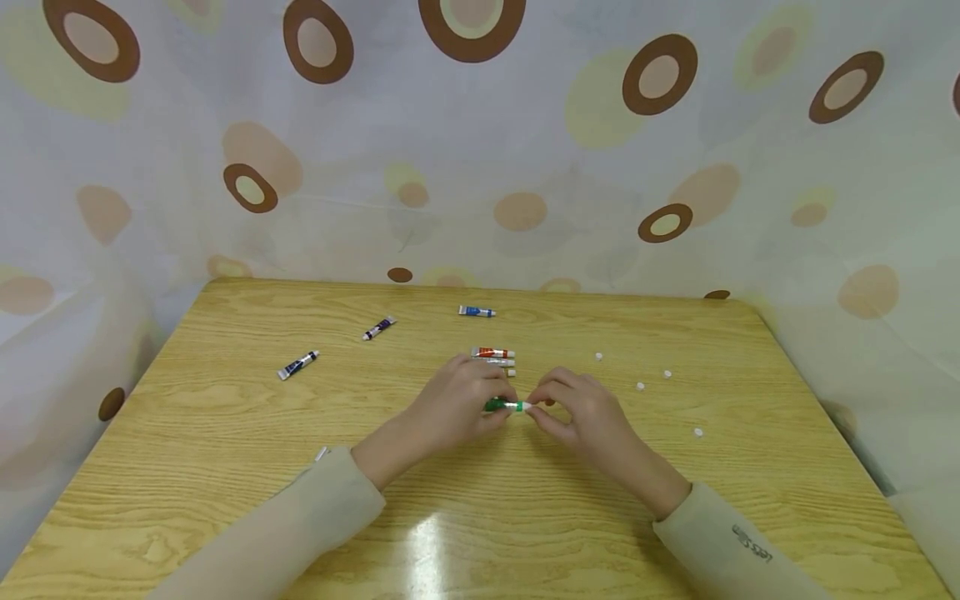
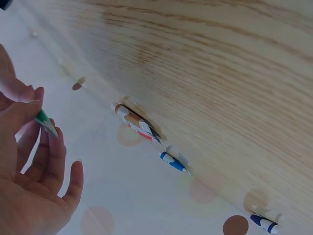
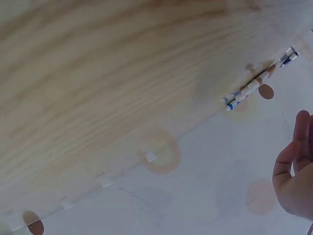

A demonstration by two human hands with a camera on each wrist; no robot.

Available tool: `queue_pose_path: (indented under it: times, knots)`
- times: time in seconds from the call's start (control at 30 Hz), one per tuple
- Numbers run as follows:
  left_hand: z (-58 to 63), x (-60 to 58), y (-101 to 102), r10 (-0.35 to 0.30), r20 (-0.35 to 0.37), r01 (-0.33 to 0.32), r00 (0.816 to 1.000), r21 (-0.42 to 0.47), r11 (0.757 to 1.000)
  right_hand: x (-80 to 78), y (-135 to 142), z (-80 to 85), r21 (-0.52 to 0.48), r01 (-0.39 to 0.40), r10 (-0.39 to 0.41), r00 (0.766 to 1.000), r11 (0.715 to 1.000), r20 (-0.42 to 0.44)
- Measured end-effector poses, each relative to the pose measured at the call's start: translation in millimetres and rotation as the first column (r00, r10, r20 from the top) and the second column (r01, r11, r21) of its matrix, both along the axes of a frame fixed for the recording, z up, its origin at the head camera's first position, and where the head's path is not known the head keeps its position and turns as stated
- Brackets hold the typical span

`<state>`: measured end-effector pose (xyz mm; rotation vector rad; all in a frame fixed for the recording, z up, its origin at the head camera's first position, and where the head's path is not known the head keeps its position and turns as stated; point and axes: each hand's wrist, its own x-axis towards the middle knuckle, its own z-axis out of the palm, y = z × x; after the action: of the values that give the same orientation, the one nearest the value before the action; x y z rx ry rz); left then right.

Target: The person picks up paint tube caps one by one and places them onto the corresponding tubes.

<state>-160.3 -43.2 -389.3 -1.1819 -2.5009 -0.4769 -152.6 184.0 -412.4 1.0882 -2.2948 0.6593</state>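
Note:
My left hand (image 1: 459, 396) grips a small green paint tube (image 1: 507, 406) near the middle of the table, its capped end pointing right. Thumb and fingertips of my right hand (image 1: 588, 417) pinch the white cap (image 1: 528, 407) at that end. In the left wrist view the green tube (image 2: 45, 122) shows between the left hand's thumb and fingers. Just beyond the left hand lie a red tube (image 1: 493, 353), a white one (image 1: 502, 362) and a third (image 1: 512, 373), side by side and partly hidden by that hand. The right wrist view catches only part of the right hand (image 3: 296, 171).
A blue tube (image 1: 477, 312) lies at the back of the table (image 1: 420, 475). Further left are a dark purple tube (image 1: 378, 328) and a dark blue tube (image 1: 298, 365). Several loose white caps (image 1: 667, 374) are scattered to the right. A patterned curtain (image 1: 480, 167) stands behind and at both sides.

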Motion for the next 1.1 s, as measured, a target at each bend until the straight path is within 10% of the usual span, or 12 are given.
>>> queue_pose_path:
  times: [1.1]
  knots:
    - [-26.6,-38.1,0.5,0.176,0.272,-0.157,0.946,-0.088,0.984,11.0,60.5,-8.2,0.012,0.202,-0.202,0.973,0.979,0.113]
